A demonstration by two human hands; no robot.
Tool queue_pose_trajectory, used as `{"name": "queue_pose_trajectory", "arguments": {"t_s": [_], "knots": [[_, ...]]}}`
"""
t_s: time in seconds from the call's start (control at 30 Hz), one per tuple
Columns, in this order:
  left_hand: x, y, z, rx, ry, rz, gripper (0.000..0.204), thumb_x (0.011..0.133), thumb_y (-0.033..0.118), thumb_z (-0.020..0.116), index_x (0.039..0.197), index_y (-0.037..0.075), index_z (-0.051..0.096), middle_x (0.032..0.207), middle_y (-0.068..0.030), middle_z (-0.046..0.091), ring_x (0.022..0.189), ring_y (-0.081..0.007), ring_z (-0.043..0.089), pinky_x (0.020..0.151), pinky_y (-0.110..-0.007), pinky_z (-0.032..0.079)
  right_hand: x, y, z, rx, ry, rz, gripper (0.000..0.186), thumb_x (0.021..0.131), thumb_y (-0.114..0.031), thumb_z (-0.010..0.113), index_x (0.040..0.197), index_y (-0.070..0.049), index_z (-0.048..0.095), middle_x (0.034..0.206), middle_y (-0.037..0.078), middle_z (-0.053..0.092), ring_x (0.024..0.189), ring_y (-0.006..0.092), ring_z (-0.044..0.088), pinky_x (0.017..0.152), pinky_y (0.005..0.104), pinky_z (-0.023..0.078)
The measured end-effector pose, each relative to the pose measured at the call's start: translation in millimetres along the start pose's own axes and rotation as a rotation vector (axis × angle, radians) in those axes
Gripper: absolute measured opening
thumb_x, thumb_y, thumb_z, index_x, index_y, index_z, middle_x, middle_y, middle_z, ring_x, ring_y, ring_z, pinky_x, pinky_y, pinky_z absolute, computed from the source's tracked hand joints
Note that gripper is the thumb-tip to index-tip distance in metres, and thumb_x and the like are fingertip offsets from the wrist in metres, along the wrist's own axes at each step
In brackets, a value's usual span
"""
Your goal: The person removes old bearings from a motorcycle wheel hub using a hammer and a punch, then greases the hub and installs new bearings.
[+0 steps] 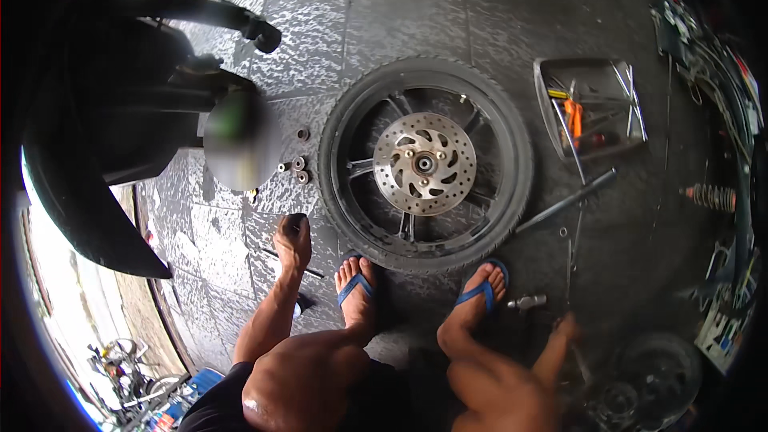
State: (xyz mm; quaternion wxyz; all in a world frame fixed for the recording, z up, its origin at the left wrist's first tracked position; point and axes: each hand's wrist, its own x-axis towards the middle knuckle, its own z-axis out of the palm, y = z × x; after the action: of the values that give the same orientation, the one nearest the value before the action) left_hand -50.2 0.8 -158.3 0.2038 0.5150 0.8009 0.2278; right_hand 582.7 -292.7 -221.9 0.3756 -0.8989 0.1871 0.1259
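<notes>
A spoked motorcycle wheel (pixel 520 184) with a black tyre lies flat on the floor in front of my feet. Its drilled brake disc (pixel 392 180) faces up, with a hub opening at the centre. My left hand (pixel 293 246) is closed round a dark, round-ended piece (pixel 295 222), left of the tyre; its kind is unclear. Several small metal rings (pixel 300 164) lie between the wheel and the motorcycle. Low on the right, my right hand (pixel 566 328) is smeared by motion, so its fingers cannot be read. Near it lies a short silver metal tool (pixel 528 302).
A tool tray (pixel 550 120) holds an orange-handled tool and several rods. A long metal bar (pixel 572 198) lies between tray and tyre. The dark motorcycle (pixel 120 96) looms at left. Another wheel (pixel 652 368) lies at lower right, and a coil-spring shock absorber (pixel 712 197) at far right.
</notes>
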Motion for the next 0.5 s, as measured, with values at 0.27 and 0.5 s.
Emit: {"name": "queue_pose_trajectory", "arguments": {"t_s": [0.27,0.5], "knots": [[6.2,-4.4,-3.7,-0.058,0.026,-0.077,0.020,0.089,0.016,0.064,0.097,-0.001,0.071,0.091,-0.0199,0.070,0.087,-0.0362,0.069,0.079,-0.041,0.052,-198.4,-200.3,47.4,0.191,-0.583,-0.531,0.055,0.092,-0.002,0.059,0.144,0.000,0.040,0.101,0.008,0.059,0.079,0.0155,0.061,0.070,0.0298,0.054],[17.9,22.5,8.1,-0.166,-0.010,-0.040,0.021,0.090,0.016,0.063,0.098,-0.002,0.070,0.094,-0.0202,0.070,0.089,-0.0354,0.068,0.082,-0.039,0.051,-354.5,-237.7,172.4,0.310,-1.261,-0.725,0.053,0.094,0.005,0.053,0.144,0.003,0.035,0.102,0.008,0.056,0.079,0.0143,0.064,0.069,0.0303,0.059]]}}
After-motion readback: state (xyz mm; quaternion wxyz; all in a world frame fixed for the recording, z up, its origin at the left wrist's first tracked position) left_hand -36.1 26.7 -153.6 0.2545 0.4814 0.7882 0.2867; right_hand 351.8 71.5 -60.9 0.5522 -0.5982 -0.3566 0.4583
